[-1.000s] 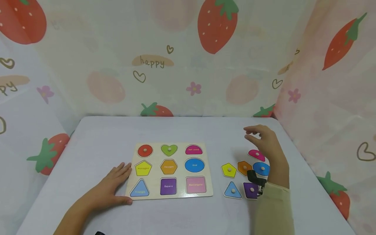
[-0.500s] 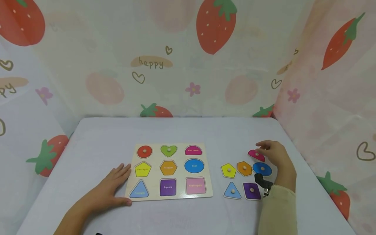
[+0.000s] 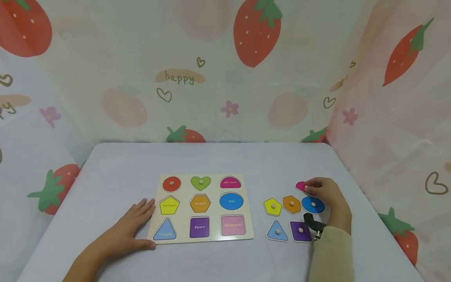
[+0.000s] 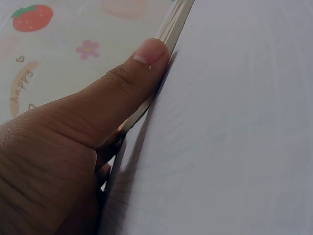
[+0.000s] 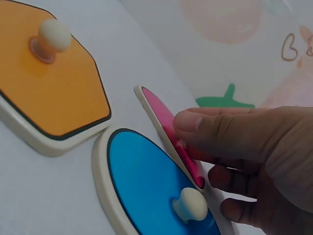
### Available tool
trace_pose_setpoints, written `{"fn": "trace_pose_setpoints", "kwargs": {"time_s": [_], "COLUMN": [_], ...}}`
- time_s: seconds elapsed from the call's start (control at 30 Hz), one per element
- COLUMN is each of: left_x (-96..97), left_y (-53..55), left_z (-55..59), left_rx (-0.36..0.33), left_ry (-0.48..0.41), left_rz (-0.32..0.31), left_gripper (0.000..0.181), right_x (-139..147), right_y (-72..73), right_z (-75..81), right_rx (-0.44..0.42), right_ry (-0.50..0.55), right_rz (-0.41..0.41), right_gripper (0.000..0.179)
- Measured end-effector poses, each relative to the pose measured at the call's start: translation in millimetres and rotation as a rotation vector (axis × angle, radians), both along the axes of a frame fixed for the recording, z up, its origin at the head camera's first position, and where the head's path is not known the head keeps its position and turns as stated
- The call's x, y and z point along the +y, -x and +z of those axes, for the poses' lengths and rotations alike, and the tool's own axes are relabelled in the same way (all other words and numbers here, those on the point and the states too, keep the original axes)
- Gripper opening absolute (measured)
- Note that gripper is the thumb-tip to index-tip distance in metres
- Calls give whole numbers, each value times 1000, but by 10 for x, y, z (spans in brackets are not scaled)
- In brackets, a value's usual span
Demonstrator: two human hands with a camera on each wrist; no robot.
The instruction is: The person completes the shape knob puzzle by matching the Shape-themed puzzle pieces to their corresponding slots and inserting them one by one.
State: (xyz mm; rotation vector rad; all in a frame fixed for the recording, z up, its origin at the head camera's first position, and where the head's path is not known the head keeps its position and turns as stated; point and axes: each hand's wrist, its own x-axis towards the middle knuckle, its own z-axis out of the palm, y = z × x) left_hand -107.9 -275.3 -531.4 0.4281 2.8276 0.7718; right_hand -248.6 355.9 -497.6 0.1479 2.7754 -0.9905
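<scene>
My right hand (image 3: pixel 329 197) is at the magenta half-round puzzle piece (image 3: pixel 300 186) on the table's right side. In the right wrist view, thumb and forefinger pinch this half-round piece (image 5: pixel 157 108) at its knob, which the fingertips mostly hide. Just in front of it lies the blue oval piece (image 3: pixel 308 208), with the orange hexagon piece (image 3: pixel 289 208) to its left. On the left, my left hand (image 3: pixel 121 231) rests with fairly straight fingers against the left edge of the wooden puzzle board (image 3: pixel 184 211). Its thumb (image 4: pixel 151 51) touches the board's edge in the left wrist view.
A yellow pentagon piece (image 3: pixel 270 210), a light blue triangle piece (image 3: pixel 275 235) and a purple square piece (image 3: pixel 297 236) lie right of the board. A red circle piece (image 3: pixel 167 186) and a green heart piece (image 3: pixel 196 180) sit in it. Strawberry-print sheets (image 3: pixel 211 94) enclose the table.
My right hand has come down from above the pieces to the half-round piece and now pinches its knob. The left hand has stayed at the board's edge.
</scene>
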Motion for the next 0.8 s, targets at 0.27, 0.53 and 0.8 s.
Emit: {"fn": "trace_pose_setpoints", "kwargs": {"time_s": [0.27, 0.53, 0.8], "left_x": [-4, 0, -5], "left_y": [-21, -35, -20], "left_z": [-8, 26, -8], "left_rx": [9, 19, 16], "left_ry": [-7, -7, 1], "left_rz": [-3, -11, -10], "left_gripper": [124, 123, 123], "right_x": [-50, -230, -726], "right_y": [24, 38, 104], "right_z": [-13, 94, 382], "right_rx": [4, 69, 180], "right_ry": [-3, -24, 37], "right_rz": [-32, -11, 41], "right_gripper": [32, 31, 30]}}
